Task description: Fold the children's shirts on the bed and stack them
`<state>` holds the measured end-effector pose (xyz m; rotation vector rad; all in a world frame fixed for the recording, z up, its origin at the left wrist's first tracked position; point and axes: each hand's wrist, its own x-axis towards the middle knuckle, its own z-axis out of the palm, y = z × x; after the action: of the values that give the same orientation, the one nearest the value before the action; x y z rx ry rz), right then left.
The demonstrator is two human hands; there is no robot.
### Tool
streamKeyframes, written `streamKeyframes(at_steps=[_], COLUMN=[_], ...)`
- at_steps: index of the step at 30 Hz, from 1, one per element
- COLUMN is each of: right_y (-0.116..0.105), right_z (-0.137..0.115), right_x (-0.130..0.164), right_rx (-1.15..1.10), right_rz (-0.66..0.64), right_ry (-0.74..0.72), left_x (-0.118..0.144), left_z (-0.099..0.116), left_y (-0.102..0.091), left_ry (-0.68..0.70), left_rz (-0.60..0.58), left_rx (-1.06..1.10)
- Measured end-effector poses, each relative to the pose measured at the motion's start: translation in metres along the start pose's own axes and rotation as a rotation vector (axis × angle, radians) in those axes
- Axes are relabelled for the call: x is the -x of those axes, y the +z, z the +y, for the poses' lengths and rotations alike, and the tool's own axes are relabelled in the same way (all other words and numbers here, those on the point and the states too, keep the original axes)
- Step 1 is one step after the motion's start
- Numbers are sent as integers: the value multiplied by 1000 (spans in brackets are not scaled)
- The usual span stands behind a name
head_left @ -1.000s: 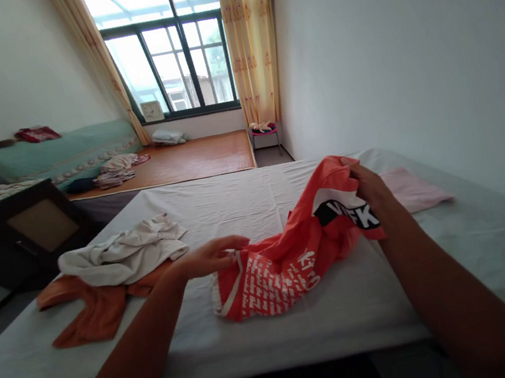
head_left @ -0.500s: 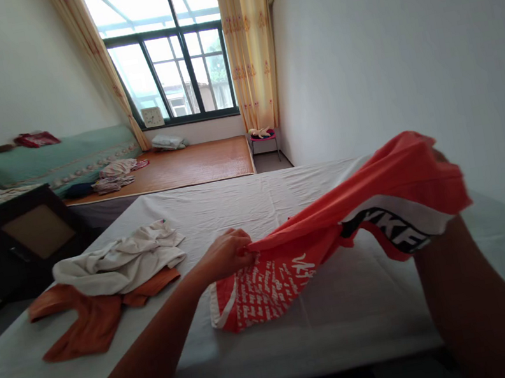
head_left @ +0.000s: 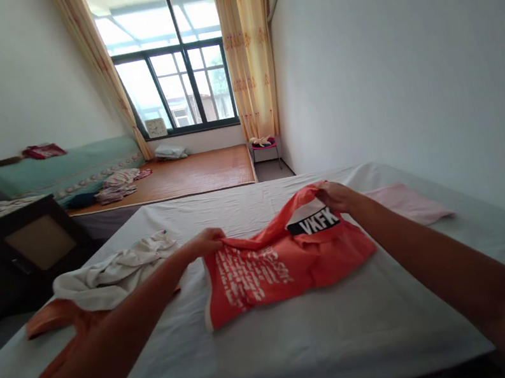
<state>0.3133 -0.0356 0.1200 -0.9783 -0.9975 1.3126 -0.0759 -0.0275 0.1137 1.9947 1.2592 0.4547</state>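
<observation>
Orange-red shirt (head_left: 289,263) with white print and a black "VKFK" patch lies partly spread on the bed (head_left: 307,341), near its middle. Left hand (head_left: 206,243) pinches the shirt's left upper edge; right hand (head_left: 337,196) grips its far right edge. White garment (head_left: 112,275) over an orange one (head_left: 49,320) lies to the left.

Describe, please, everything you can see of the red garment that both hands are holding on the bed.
The red garment looks like thin, soft fabric, orange-red with white printed lettering on its left part and a white and black band reading VKFK. It lies mostly flat, slightly rumpled, on the white sheet. The left hand pinches its far left edge; the right hand grips its far right edge.
</observation>
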Motion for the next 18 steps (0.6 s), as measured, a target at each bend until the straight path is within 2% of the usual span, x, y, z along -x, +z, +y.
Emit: streamKeyframes(at_steps=[1, 3, 4, 5, 7, 9, 11, 13, 15, 18], right_y=[4, 13, 19, 24, 33, 37, 36, 31, 20, 0], right_z=[-12, -49, -71, -93, -133, -156, -156, -136, -101, -37], right_x=[-10, -29, -35, -39, -38, -28, -15, -2, 11, 37], right_rx=[-13, -92, -157, -222, -315, -325, -331, -339, -299, -196], right_rz=[55, 143, 159, 116, 34, -94, -103, 2, 86, 98], right_ry=[14, -57, -152, -274, -478, -554, -575, -549, -435, -200], left_x=[-14, -35, -41, -45, -44, -36, -23, -10, 3, 25], left_z=[5, 29, 46, 64, 99, 121, 123, 105, 73, 15], left_y=[-16, -56, -79, -100, -133, -149, -150, -139, -120, -80], left_ry=[27, 100, 129, 160, 283, 370, 408, 407, 396, 382], left_rz=[153, 572, 671, 780, 1083, 1215, 1211, 1097, 902, 587], left_rx=[-137, -266, -275, -278, -288, -302, -361, -440, -489, -483])
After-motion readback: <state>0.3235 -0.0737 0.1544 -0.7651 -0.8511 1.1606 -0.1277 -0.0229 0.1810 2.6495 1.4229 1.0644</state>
